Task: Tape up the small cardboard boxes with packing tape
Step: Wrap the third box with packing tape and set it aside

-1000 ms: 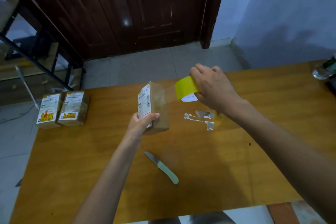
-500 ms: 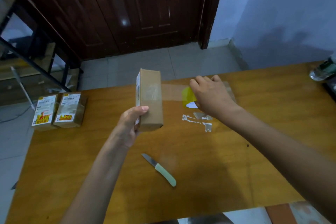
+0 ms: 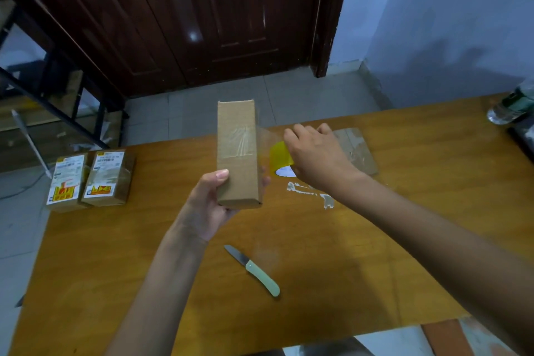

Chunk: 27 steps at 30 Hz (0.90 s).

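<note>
My left hand grips the lower end of a small brown cardboard box, held upright above the wooden table. A band of clear tape crosses the box's middle and stretches right to the yellow tape roll. My right hand holds that roll just right of the box. Two taped boxes with printed labels lie side by side at the table's left edge. Another flat cardboard box lies behind my right hand, partly hidden.
A small knife with a pale green handle lies on the table below the box. White label scraps stick to the tabletop. A plastic bottle lies at the far right edge. Dark doors stand beyond the table.
My left hand has turned the box so its plain narrow face points at me, the label face gone from view. The roll moved lower and nearer the box, wrapping tape round it.
</note>
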Tool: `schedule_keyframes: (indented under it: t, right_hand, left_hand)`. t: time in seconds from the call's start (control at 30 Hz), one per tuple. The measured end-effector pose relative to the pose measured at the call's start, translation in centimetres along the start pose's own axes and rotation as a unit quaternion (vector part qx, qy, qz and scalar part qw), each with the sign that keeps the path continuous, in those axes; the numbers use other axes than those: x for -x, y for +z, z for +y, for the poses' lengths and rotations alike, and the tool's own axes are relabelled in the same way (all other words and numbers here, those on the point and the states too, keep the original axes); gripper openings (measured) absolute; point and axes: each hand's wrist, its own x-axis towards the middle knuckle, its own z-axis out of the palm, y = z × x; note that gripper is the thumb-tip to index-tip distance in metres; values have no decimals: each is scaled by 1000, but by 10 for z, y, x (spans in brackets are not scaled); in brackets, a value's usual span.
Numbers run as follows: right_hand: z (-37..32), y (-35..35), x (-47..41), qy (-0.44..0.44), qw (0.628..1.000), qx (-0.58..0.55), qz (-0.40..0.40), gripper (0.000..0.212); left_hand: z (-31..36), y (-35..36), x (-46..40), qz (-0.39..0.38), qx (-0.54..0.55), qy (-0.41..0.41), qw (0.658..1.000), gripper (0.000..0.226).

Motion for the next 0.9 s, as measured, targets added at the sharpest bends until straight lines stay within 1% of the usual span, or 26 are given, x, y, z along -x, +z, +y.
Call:
schedule_keyframes:
  t: [0.07,0.17,0.3,0.33,0.43,0.47,0.53,0.6,0.63,0.7,0.73,0.77,0.8,0.9]
  right_hand:
    - [-2,-1,1,-2,1000,0,2,30]
    - [-6,-3,0,1,1000,-7,10,26]
    - [-14,-7,0,-5,999,-26,37,25]
    - [-16,-7,0,-7,999,-33,40,25]
    - [-17,-11,0,-8,999,-32,40,21]
    - [-16,-12,0,-4,999,-27,43,21]
    - [-15,-15,-1,7,999,-21,33,22]
    - [-15,-16,-1,17,999,-7,29,22]
    - [-16,-17,-1,20,999,9,33,21]
    - [-16,-21,-3,28,997,42,52,18]
    - [-16,-22,-3,31,997,50,47,18]
    - [-15,-22,-3,32,997,57,37,20]
    - [-15,-22,-3,33,997,66,32,23]
    - [-20,-25,-5,30,988,134,68,26]
  left_hand:
    - [0,1,0,-13,12,-3,1000,79]
    - [-1,2,0,-34,21,2,999,79]
    - [0,5,-3,-49,25,2,998,87]
    - [1,6,-4,-57,33,0,998,84]
    - [3,8,-7,-79,37,-8,996,66]
    - [3,8,-6,-83,30,-10,996,63]
    - [3,5,-6,-84,25,-15,996,64]
    - [2,0,-6,-73,40,-28,996,67]
    - [0,-3,-7,-55,38,-31,997,66]
    - [-2,-4,-9,1,18,-35,999,57]
    - [-3,-4,-11,29,5,-37,999,56]
    - [-3,-4,-14,50,-12,-38,998,59]
    - [-3,-2,-16,59,-29,-41,997,63]
    - [1,8,-21,54,-105,-39,992,64]
